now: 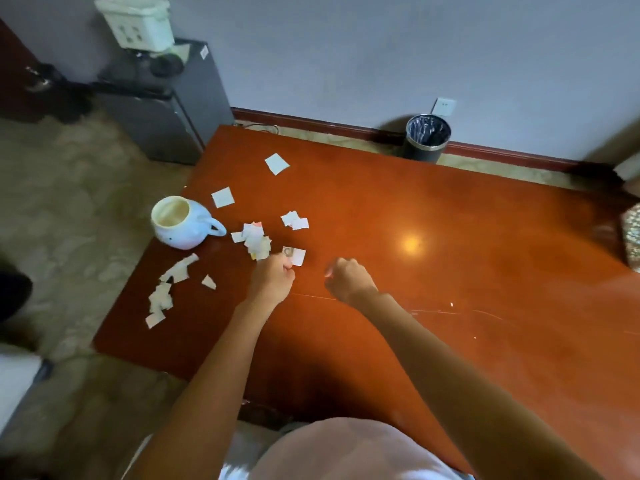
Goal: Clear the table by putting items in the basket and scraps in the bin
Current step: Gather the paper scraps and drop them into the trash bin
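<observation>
Early stage: left hand [273, 277] pinches scraps [258, 242], right hand [348, 278] clenched, contents unclear; mug [180, 223] and paper still on table [450, 271], basket [136, 22] and bin [427, 136] unused.

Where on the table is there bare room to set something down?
The table's right half, from the right hand to the far edge near the bin, is bare. Crowded: the left side, with the mug and scraps by the left hand.

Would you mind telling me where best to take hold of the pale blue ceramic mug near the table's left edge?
Probably by its loop handle, approached from the right: the pale blue ceramic mug stands upright, and the handle juts toward the paper scraps, nearest the left hand.
</observation>
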Tool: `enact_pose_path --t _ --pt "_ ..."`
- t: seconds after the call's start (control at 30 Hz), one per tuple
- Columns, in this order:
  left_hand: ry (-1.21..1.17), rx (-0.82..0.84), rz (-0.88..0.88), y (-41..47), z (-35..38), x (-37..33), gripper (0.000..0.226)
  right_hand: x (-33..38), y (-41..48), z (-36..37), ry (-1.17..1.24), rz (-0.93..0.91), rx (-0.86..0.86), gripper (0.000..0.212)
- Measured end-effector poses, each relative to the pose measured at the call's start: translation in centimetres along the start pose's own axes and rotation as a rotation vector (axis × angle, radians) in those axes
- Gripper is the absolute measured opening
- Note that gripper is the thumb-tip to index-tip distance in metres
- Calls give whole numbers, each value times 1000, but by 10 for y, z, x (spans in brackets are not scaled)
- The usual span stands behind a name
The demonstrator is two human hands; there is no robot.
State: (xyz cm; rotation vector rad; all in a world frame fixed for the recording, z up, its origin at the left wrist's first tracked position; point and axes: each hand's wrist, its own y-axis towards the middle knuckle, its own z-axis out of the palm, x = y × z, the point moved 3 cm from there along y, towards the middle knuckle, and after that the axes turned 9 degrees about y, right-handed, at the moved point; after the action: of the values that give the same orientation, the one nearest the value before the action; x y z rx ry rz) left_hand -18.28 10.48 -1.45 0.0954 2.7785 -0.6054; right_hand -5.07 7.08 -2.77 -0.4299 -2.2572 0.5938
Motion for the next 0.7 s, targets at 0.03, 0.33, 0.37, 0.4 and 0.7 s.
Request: enact_pose_path --t 0.03,0.33,0.37,0.4,0.7 --pt "-7 0 -29 8 -3 11 28 7 8 6 -26 -7 14 33" --pt "-34 -52 -169 81 -6 68 59 48 75 34 -313 -80 109 41" --pt "-25 -43 -163 88 -4 71 64 50 80 35 -324 -85 111 43" --pt "-11 -30 -153 95 -2 73 68 51 86 37 -336 -86 115 44" --pt "106 37 -91 132 11 75 85 52 117 51 -387 -75 98 46"
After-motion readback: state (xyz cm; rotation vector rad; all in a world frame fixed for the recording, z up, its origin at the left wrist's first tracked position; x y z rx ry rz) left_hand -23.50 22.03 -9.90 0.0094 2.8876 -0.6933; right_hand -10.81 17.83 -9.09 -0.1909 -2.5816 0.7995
